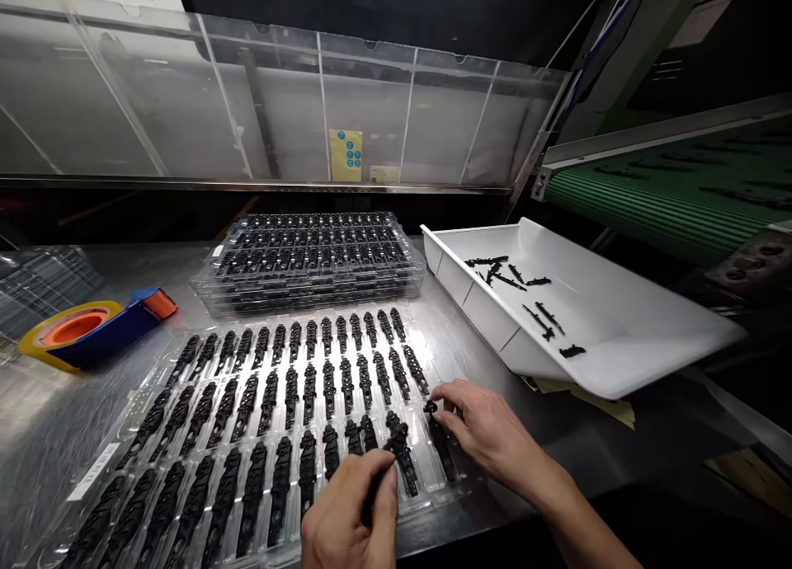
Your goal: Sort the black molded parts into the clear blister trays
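Note:
A clear plastic tray (139, 400) lies on the steel table in front of me, its slots filled with rows of small black plastic parts (290, 392). My left hand (350, 511) is at the tray's near edge, fingers closed in a pinch on a black part (399, 449) over the bottom row. My right hand (488, 429) rests at the tray's right end, its fingertips pressing a black part (440, 445) into the last slot.
A stack of filled clear trays (309, 260) stands behind. A white bin (594, 322) with several loose black parts sits at the right, under a green conveyor (668, 194). A blue tape dispenser (92, 330) lies at the left. A clear guard panel (278, 107) closes the back.

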A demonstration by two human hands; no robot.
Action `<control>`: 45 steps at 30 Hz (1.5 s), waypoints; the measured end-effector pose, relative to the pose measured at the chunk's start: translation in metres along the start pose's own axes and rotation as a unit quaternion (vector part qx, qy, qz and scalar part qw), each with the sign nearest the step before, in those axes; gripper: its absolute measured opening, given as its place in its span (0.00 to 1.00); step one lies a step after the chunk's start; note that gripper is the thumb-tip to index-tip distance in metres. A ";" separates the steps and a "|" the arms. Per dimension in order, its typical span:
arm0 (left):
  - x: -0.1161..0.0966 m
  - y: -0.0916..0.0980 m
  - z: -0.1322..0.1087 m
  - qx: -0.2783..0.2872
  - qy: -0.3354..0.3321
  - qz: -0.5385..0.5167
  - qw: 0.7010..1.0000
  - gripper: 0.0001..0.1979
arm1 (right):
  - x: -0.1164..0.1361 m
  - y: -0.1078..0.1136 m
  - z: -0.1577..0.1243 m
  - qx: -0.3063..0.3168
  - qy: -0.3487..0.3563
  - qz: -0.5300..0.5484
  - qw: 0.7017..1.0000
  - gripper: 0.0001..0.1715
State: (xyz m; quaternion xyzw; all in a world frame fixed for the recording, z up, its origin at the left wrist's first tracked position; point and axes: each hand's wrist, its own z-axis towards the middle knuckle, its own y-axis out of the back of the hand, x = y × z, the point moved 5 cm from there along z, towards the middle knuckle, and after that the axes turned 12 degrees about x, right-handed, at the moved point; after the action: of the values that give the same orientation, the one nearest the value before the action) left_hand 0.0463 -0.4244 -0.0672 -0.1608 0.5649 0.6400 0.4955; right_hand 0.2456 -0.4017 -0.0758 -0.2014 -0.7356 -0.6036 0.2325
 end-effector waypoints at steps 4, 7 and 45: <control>-0.005 -0.022 0.007 0.022 -0.045 0.047 0.998 0.14 | -0.008 -0.008 -0.012 -0.058 0.014 -0.009 0.998 0.13; -0.005 -0.042 0.010 0.092 -0.028 0.087 0.992 0.16 | -0.008 -0.010 -0.019 -0.064 0.025 -0.013 0.998 0.13; -0.005 -0.023 0.049 0.286 0.088 0.286 0.910 0.16 | -0.009 -0.016 -0.028 0.018 0.057 -0.090 0.994 0.24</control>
State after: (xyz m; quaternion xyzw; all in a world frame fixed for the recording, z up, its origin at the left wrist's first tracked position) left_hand 0.0843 -0.3862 -0.0613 0.1003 0.7868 0.5485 0.2646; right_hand 0.2466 -0.4320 -0.0896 -0.0952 -0.7472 -0.6190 0.2222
